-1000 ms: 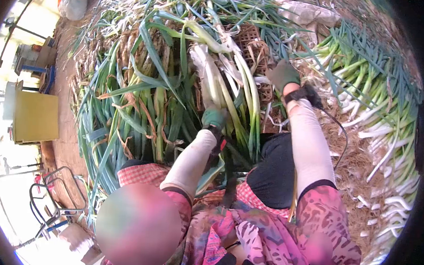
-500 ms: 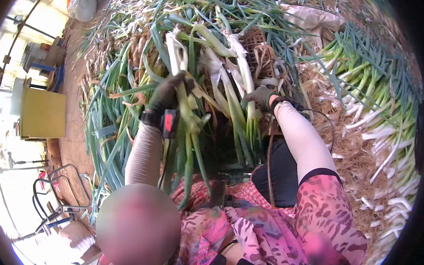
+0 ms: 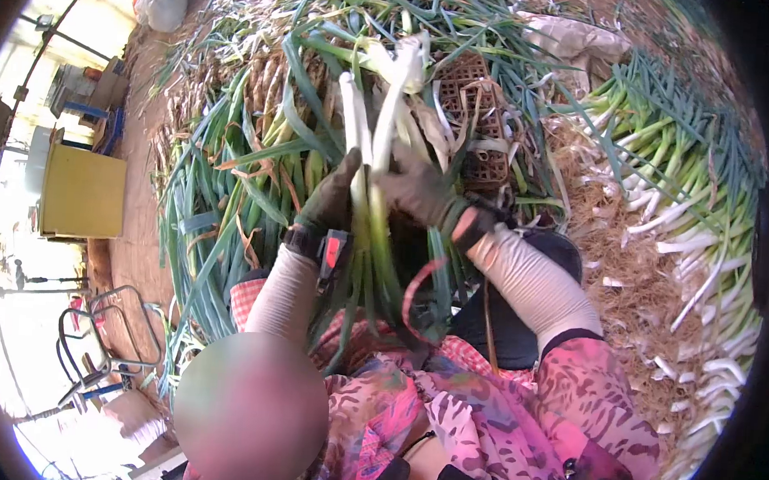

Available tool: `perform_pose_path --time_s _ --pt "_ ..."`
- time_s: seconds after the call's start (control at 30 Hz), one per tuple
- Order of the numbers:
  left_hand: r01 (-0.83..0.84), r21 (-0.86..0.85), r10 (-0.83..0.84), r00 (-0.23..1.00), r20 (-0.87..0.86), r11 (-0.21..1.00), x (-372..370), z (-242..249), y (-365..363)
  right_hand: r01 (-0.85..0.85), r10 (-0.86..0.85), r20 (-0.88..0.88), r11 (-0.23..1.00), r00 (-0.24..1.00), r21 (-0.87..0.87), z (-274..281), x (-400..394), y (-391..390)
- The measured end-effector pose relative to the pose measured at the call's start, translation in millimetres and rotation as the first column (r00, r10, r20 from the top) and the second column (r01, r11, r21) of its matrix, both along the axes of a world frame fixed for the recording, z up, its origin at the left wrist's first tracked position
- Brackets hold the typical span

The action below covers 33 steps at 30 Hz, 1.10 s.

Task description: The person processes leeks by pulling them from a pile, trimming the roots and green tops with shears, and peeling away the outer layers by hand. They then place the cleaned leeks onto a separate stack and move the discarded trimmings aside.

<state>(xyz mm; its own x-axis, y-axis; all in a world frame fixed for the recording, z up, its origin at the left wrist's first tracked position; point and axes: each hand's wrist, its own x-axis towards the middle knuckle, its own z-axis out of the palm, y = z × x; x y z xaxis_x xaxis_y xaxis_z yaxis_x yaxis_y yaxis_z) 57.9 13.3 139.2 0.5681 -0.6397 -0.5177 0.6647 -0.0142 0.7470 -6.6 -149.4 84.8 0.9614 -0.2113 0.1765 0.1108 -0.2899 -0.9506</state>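
My gloved left hand (image 3: 333,194) is closed around the green and white stalks of some long green onions (image 3: 362,204). Their white ends point up and away, and their green leaves hang toward my lap. Just to the right, my gloved right hand (image 3: 418,188) is against or very near the same stalks, fingers stretched out and slightly blurred. A thick white stem (image 3: 393,110) with a peeling top rises between the hands. Whether the right fingertips touch the stalks is hard to see.
A brown plastic crate (image 3: 469,88) lies beyond my right hand among loose leaves. Unpeeled green onions (image 3: 217,205) are heaped at left. Trimmed onions (image 3: 667,159) lie in a row at right, beside root scraps (image 3: 622,278). A yellow box (image 3: 83,191) and metal-framed chair (image 3: 123,326) stand far left.
My right hand has left the stalks at right and moved left, opening beside the left hand. My left hand has shifted right and toward me, and the onions are now drawn together between the hands.
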Motion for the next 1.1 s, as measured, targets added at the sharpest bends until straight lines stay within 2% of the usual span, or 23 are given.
perform_pose_path --time_s 0.07,0.1,0.2,0.23,0.3,0.37,0.43,0.47,0.5,0.53,0.6,0.67,0.7,0.73,0.8,0.83,0.87,0.9,0.93,0.97,1.0,1.03,1.1 --pt "0.074 0.038 -0.081 0.968 0.239 0.997 24 -41 -2 -0.061 0.074 -0.066 0.983 0.995 0.173 -2 -16 37" --pt "-0.002 0.120 -0.044 0.925 0.378 0.993 20 -28 0 -0.093 0.121 -0.115 0.970 0.986 0.223 -13 -12 49" --pt "0.042 0.235 -0.094 0.972 0.215 0.971 22 -10 13 -0.269 0.361 -0.194 0.884 0.912 0.382 -4 -21 40" --pt "-0.018 0.266 -0.040 0.977 0.208 0.964 16 -3 16 -0.256 0.328 -0.151 0.895 0.932 0.364 -17 -19 42" --pt "-0.087 0.232 0.021 0.962 0.271 0.969 15 -5 26 -0.065 0.076 -0.354 0.997 0.932 0.043 -47 -13 35" --pt "-0.153 0.222 0.067 0.934 0.352 0.963 7 5 33 0.058 -0.227 -0.510 0.944 0.830 -0.325 -64 -7 23" --pt "-0.171 0.212 0.060 0.891 0.450 0.962 0 10 43 0.093 -0.424 -0.463 0.807 0.779 -0.583 -89 -11 9" --pt "-0.191 0.189 0.056 0.830 0.555 0.963 1 3 51 0.187 -0.469 -0.255 0.708 0.846 -0.681 -144 -10 3" --pt "-0.214 0.166 0.056 0.756 0.652 0.963 1 -4 60 0.128 -0.422 -0.373 0.785 0.826 -0.606 -118 -13 1" --pt "-0.219 0.313 0.016 0.841 0.541 0.924 -4 9 57 0.044 -0.387 -0.391 0.755 0.835 -0.654 -122 -5 0" --pt "-0.108 0.353 -0.155 0.752 0.640 0.930 -6 -14 69 0.030 -0.306 -0.510 0.878 0.804 -0.478 -118 2 6" --pt "-0.074 0.359 -0.053 0.942 0.331 0.930 -3 -33 65 -0.003 -0.222 -0.632 0.942 0.743 -0.334 -120 10 0" --pt "-0.071 0.327 -0.062 0.923 0.379 0.943 -2 -49 69 0.024 -0.145 -0.622 0.980 0.770 -0.199 -106 11 1" --pt "-0.066 0.294 -0.069 0.902 0.427 0.954 0 -65 73 0.041 -0.082 -0.565 0.996 0.821 -0.085 -98 16 3" --pt "-0.067 0.357 -0.065 0.936 0.346 0.932 -1 -45 65 0.061 0.011 -0.437 0.987 0.899 0.150 -80 27 7" --pt "-0.022 0.382 -0.198 0.827 0.526 0.924 -2 -37 65 -0.153 0.147 -0.188 0.988 0.971 -0.017 -69 29 5" --pt "-0.031 0.342 -0.146 0.866 0.479 0.939 -4 -33 60 -0.305 0.323 0.043 0.924 0.945 -0.231 -50 27 4" --pt "-0.041 0.302 -0.097 0.899 0.428 0.952 -5 -30 52 -0.277 0.282 0.007 0.937 0.959 0.211 -29 21 15" --pt "-0.052 0.264 -0.052 0.927 0.373 0.963 -7 -24 46 -0.295 0.328 -0.033 0.884 0.944 0.363 -24 20 20" --pt "0.011 0.353 -0.145 0.923 0.357 0.936 -9 -11 41 -0.294 0.374 -0.061 0.810 0.925 0.508 -20 20 24" --pt "0.036 0.310 -0.164 0.901 0.401 0.950 -10 -16 38 -0.277 0.421 -0.078 0.715 0.904 0.642 -15 18 25" --pt "0.063 0.268 -0.180 0.878 0.443 0.961 -11 -24 35 -0.289 0.392 -0.106 0.811 0.914 0.509 -9 14 24" --pt "0.090 0.228 -0.187 0.870 0.456 0.970 -18 -22 30 -0.357 0.393 0.009 0.825 0.919 0.437 -24 14 15"
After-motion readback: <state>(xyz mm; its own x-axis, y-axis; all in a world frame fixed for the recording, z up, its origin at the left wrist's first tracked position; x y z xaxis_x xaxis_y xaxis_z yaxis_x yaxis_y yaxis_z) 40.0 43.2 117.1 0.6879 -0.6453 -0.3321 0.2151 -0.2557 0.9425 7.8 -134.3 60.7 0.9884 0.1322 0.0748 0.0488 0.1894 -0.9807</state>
